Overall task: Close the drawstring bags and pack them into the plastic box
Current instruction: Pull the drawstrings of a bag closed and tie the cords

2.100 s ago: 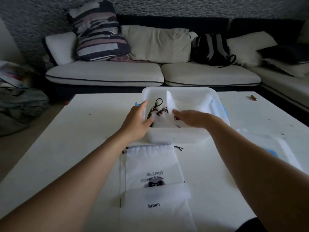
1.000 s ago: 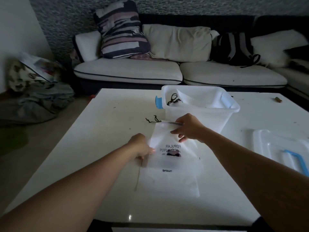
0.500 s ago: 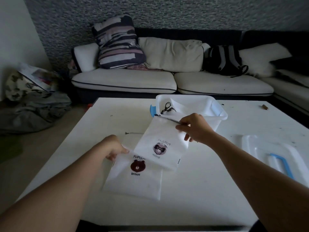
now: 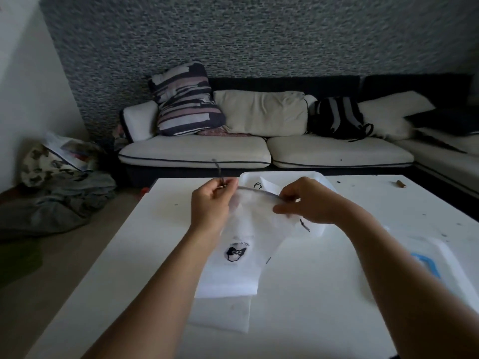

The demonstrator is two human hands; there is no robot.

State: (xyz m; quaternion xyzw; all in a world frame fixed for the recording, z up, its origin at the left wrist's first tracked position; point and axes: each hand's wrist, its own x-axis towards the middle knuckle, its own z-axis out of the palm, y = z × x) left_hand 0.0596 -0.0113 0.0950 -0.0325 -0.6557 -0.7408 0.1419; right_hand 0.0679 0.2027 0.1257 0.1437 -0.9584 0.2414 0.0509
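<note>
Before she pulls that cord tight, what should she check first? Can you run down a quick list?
1. Left hand pinches the dark drawstring cord: ok.
2. Right hand holds the mouth of the white fabric drawstring bag with a cartoon print: ok.
3. Bag mouth drawn shut: not ok.
4. Clear plastic box open behind the hands: ok.
5. Second white bag closed: cannot tell.

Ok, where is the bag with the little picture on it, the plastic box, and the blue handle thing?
drawstring bag [image 4: 241,244], head view, on the white cloth just above its printed picture.
plastic box [image 4: 274,174], head view, on its far white rim.
box lid [image 4: 427,263], head view, on its blue handle.
</note>
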